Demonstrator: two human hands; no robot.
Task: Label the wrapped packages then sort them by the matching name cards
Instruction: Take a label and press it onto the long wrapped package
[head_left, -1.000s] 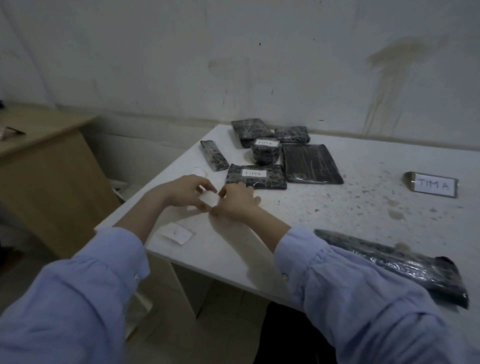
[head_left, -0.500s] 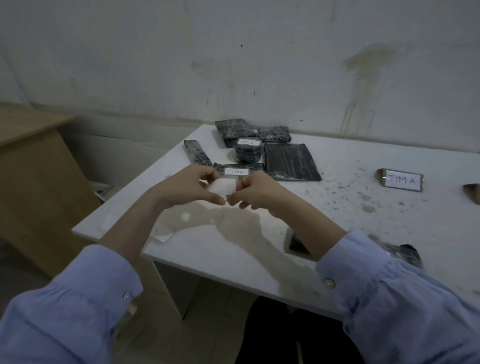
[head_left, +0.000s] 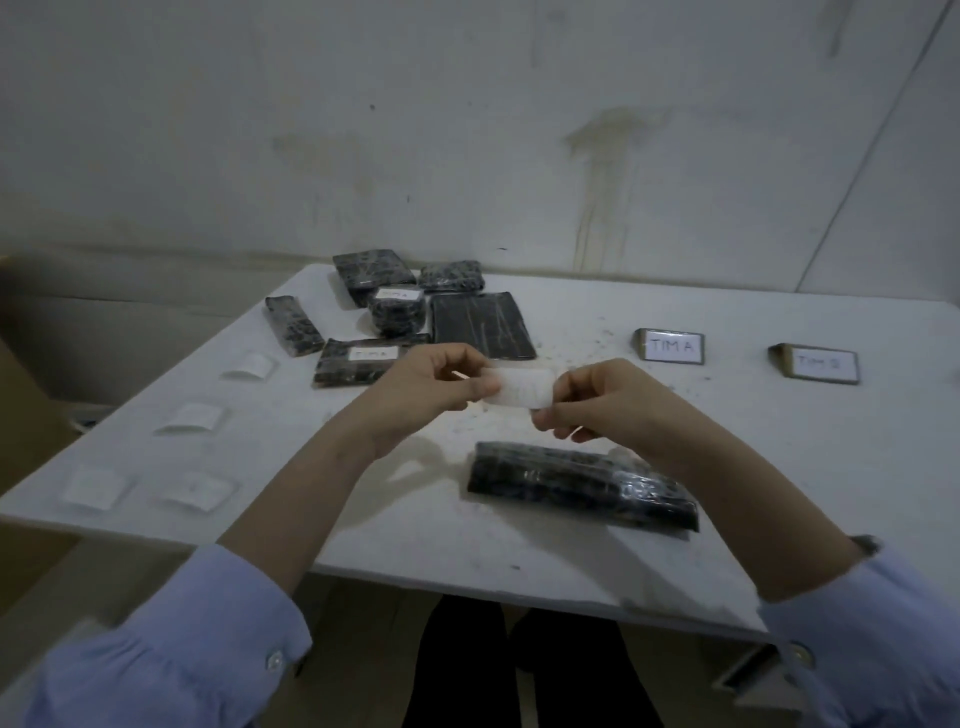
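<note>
Both hands hold one white label (head_left: 521, 387) in the air above the white table (head_left: 779, 493). My left hand (head_left: 434, 387) pinches its left end and my right hand (head_left: 602, 402) pinches its right end. Just below, near the front edge, lies a long dark wrapped package (head_left: 582, 486) with no label showing. At the back left sits a group of dark packages; two carry "TIM A" labels, one (head_left: 363, 358) flat and one (head_left: 397, 309) rounder. A "TIM A" name card (head_left: 670, 346) and a second name card (head_left: 818, 365) stand at the right.
Several loose white labels lie along the table's left side (head_left: 189, 418), (head_left: 96, 486), (head_left: 195, 491), (head_left: 249, 366). A large flat dark package (head_left: 480, 325) and a narrow one (head_left: 293, 326) belong to the back group. The wall stands behind; a wooden desk is at far left.
My hands lifted the label off the table's left part and carried it rightward over the long package. The view swung right, bringing the second name card in.
</note>
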